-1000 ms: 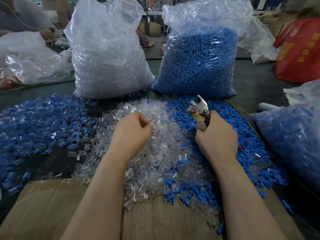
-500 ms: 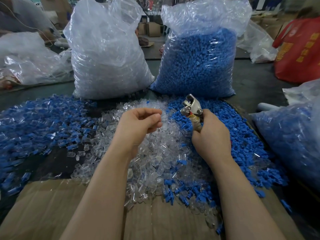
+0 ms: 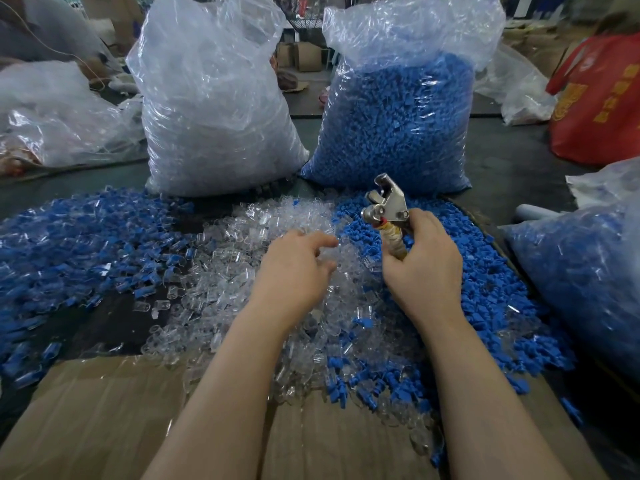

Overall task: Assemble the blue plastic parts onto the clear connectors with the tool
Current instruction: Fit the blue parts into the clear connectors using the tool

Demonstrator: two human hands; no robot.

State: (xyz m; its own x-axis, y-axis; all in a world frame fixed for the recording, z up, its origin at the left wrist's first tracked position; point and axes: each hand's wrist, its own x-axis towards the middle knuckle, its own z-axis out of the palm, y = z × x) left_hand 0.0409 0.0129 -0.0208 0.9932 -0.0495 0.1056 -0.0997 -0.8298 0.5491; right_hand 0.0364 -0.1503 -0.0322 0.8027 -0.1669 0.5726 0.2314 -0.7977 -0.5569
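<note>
Heaps of clear connectors are lying under your left grip, fingers spread; your right grip is clamping one tool; two sacks behind.

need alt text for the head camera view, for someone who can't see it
A person's right hand holds a metal crimping tool upright while the left hand reaches, fingers spread, into a pile of clear connectors. Loose blue plastic parts lie to the right, and two tall plastic bags stand behind, one of clear pieces, one of blue.
</note>
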